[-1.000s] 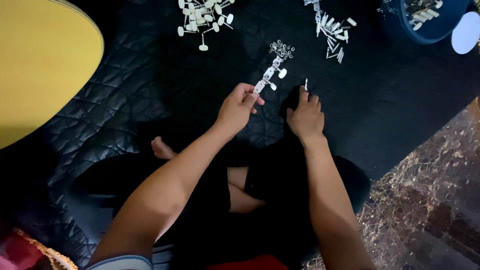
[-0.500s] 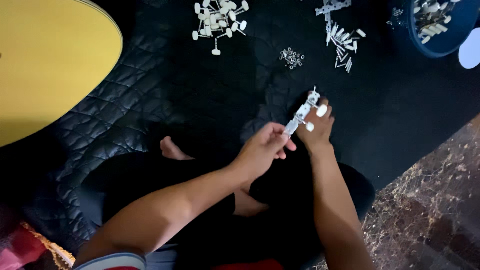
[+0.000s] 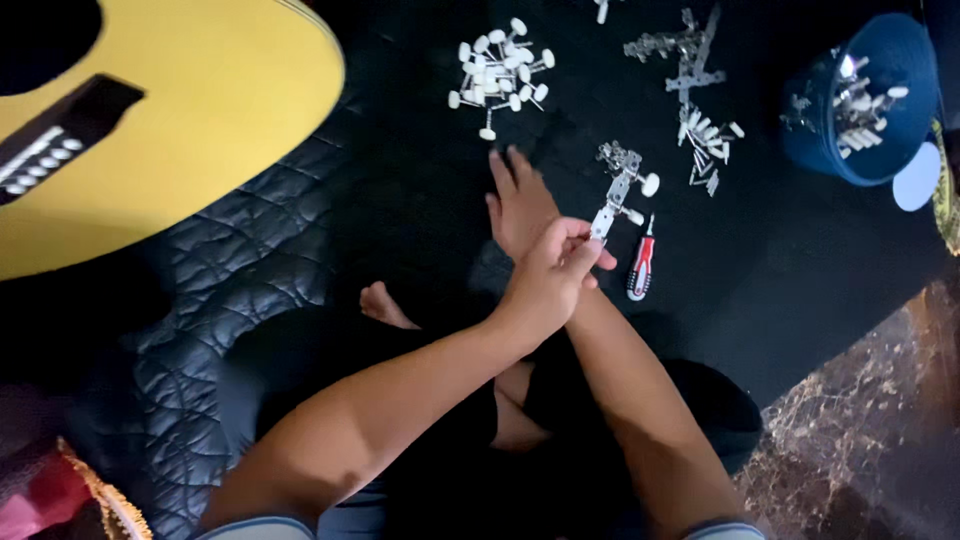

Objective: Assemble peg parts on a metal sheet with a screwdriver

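My left hand [image 3: 548, 275] pinches the lower end of a metal tuner strip with white knobs [image 3: 622, 195] and holds it just above the black mat. My right hand [image 3: 518, 200] reaches across beneath the left, flat and open with fingers spread, pointing at a pile of white-knobbed pegs [image 3: 500, 70] a little beyond its fingertips. A red and white screwdriver [image 3: 638, 268] lies on the mat just right of my left hand, and neither hand touches it.
A yellow acoustic guitar [image 3: 200, 120] lies at the top left. More metal strips and pegs [image 3: 700, 130] sit at the top middle. A blue bowl [image 3: 880, 60] with parts and a white disc [image 3: 915, 190] are at top right. Marble floor [image 3: 880, 420] borders the black quilted mat [image 3: 250, 250].
My right hand has left the tuner strip and stretched open toward the peg pile, crossing under the left. The screwdriver now lies on the mat. The view shifted, showing more of the guitar.
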